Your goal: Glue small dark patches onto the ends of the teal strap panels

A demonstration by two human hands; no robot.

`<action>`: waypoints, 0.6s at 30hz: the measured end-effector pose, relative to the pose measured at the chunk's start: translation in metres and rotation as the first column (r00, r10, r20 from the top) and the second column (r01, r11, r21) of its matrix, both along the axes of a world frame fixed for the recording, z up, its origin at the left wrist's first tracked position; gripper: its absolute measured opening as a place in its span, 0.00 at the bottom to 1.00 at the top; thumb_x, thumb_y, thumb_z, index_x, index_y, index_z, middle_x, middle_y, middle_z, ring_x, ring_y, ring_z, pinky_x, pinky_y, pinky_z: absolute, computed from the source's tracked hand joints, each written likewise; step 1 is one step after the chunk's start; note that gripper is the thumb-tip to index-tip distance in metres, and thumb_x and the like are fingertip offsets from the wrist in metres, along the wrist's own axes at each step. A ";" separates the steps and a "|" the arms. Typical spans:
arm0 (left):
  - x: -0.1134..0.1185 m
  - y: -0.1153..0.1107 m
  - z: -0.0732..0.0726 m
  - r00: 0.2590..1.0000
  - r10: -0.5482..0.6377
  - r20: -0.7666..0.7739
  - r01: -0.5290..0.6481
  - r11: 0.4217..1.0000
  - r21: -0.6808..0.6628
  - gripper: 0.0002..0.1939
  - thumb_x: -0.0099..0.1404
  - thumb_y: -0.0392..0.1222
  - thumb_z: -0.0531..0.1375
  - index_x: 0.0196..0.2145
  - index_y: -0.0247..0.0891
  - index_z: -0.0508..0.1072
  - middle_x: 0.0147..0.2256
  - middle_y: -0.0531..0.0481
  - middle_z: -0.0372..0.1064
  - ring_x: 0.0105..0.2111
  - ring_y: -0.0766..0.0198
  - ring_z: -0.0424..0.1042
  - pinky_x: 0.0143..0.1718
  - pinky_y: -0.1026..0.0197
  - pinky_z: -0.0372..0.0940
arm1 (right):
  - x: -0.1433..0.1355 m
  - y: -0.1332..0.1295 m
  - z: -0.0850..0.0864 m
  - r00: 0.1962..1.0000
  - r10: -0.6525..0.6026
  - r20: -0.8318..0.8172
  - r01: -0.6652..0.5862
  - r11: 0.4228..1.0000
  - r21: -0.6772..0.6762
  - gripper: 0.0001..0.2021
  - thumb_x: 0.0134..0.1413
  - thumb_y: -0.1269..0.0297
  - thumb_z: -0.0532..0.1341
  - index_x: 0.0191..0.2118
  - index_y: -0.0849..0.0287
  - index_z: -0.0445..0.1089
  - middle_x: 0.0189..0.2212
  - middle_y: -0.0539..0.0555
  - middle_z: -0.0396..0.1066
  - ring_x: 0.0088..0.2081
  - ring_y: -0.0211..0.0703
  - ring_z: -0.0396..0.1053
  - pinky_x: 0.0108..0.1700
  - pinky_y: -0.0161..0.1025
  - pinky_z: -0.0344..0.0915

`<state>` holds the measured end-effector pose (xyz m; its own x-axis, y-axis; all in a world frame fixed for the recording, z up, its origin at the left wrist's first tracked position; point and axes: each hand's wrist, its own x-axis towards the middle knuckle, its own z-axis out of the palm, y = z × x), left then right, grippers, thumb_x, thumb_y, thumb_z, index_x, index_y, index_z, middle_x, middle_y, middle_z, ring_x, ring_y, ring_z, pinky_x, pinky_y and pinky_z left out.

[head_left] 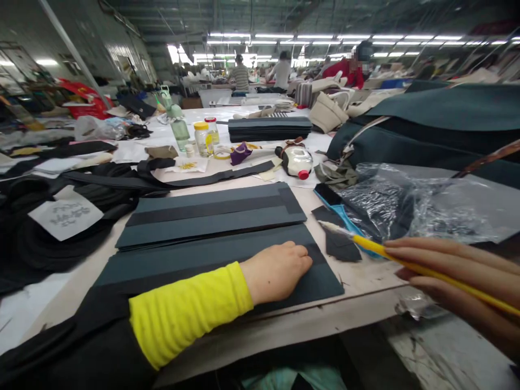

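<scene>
My left hand (280,272), in a yellow cuff and dark sleeve, rests on the nearer dark green fabric panel (227,244). Its fingers are curled down against the cloth, and whatever may be under them is hidden. A second dark green panel (162,216) with a black strip lies just behind. At the right edge, my right hand (459,276) grips a thin yellow-handled brush (377,246) with a whitish tip. That tip points left, over black fabric scraps (339,241) on the table. The right hand is partly blurred and cut off by the frame.
A clear plastic bag (439,206) and large dark green cloth pieces (455,111) lie right. Black straps (105,189) are heaped left. Behind are a yellow-lidded jar (202,142), a red-capped bottle (298,161) and stacked panels (268,130). The table's front edge runs below my left hand.
</scene>
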<state>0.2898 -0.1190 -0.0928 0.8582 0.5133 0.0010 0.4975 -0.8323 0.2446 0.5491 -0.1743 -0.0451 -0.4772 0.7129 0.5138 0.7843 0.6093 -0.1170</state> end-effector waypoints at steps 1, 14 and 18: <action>0.003 0.002 -0.004 1.000 0.002 0.004 -0.003 1.000 0.013 0.14 0.61 0.29 0.50 0.44 0.32 0.67 0.43 0.42 0.66 0.44 0.60 0.65 0.48 0.60 0.62 | -0.006 0.001 -0.003 0.997 0.077 0.021 -0.077 0.997 -0.001 0.13 0.64 0.55 0.51 0.47 0.51 0.67 0.46 0.49 0.67 0.47 0.35 0.66 0.52 0.27 0.62; 0.007 -0.001 -0.009 0.998 0.058 -0.002 -0.058 0.997 0.049 0.17 0.64 0.31 0.48 0.50 0.34 0.64 0.46 0.44 0.65 0.42 0.58 0.63 0.45 0.58 0.63 | -0.032 0.018 -0.031 0.984 0.166 -0.056 -0.171 0.980 -0.098 0.10 0.62 0.66 0.51 0.42 0.58 0.69 0.41 0.52 0.68 0.44 0.37 0.67 0.45 0.30 0.68; 0.008 0.000 -0.012 0.998 0.066 -0.002 -0.066 0.996 0.063 0.16 0.65 0.33 0.47 0.49 0.35 0.64 0.46 0.43 0.65 0.43 0.59 0.63 0.46 0.58 0.63 | -0.032 0.009 -0.019 0.981 0.191 -0.027 -0.193 0.979 -0.068 0.09 0.62 0.67 0.51 0.41 0.57 0.68 0.39 0.50 0.69 0.42 0.33 0.67 0.44 0.26 0.67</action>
